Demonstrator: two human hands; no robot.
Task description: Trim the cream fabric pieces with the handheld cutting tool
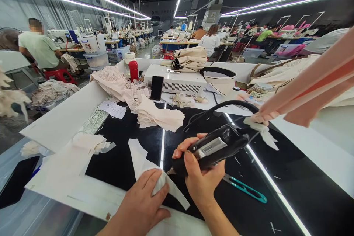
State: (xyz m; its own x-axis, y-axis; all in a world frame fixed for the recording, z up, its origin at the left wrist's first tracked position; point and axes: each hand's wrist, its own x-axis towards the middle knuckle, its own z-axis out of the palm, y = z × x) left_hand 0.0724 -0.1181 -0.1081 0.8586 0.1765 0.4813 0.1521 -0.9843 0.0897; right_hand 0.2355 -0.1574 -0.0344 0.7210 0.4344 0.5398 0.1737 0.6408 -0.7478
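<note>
Two hands show in the head view: the left hand (146, 193), lightly spread, presses the white fabric piece (137, 155) onto the black tabletop (109, 166); the right hand (203, 180) grips the black handheld tool (217, 147) near the fabric's edge; best keep the fabric flat, left hand clear

A pair of teal-handled metal thread snips (240, 183) lies on the glossy black bench (110, 166). At the back, a black smartphone (156, 88) stands upright before a white metal box with slotted vents (166, 75) — a folded cream fabric bundle with dark edging (190, 59) on top, a red cylindrical flask (134, 71) to the left. A tangle of thin pale-green cord (94, 120) lies near a white marked paper (113, 109). Beyond — a person in a pale green shirt (38, 46) on a red plastic stool (62, 76).
</note>
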